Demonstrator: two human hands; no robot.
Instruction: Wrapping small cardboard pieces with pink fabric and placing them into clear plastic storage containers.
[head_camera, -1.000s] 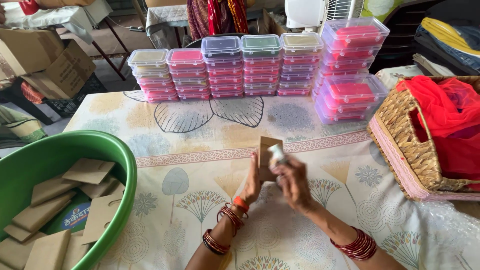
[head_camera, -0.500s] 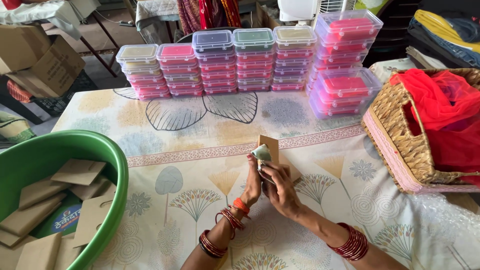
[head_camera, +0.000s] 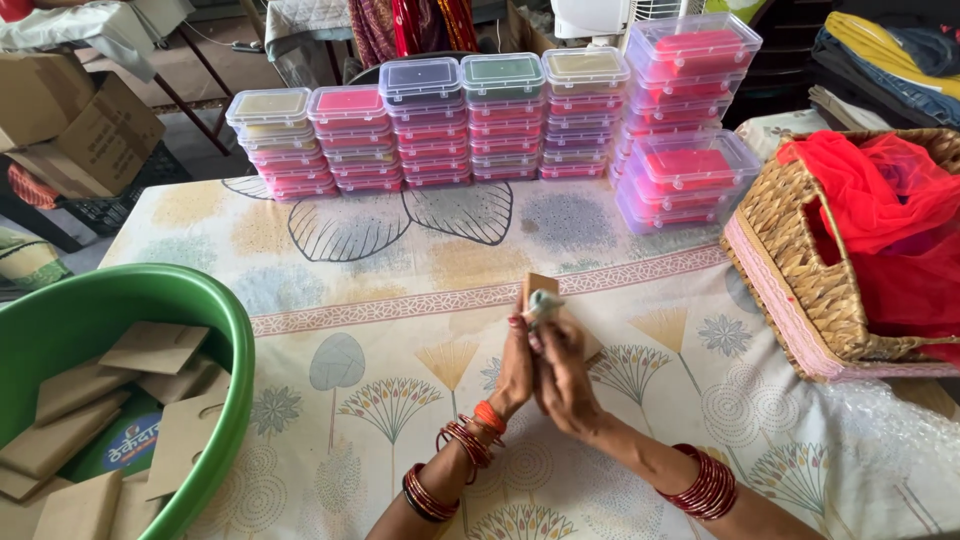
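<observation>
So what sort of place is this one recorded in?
Likely a small home workshop for packing handmade goods. Stacks of lidded plastic boxes line the cloth-covered table, a green tub holds flat brown card sleeves, and cardboard cartons sit behind.

Stacked clear lidded boxes (head_camera: 440, 125) with pink, cream, grey and green contents line the counter's (head_camera: 400, 260) far edge. Flat brown cardboard sleeves (head_camera: 95, 400) and a green-and-blue label (head_camera: 128, 440) lie in the green tub (head_camera: 235, 340) at left. Brown cartons (head_camera: 75, 125) stand beyond.
</observation>
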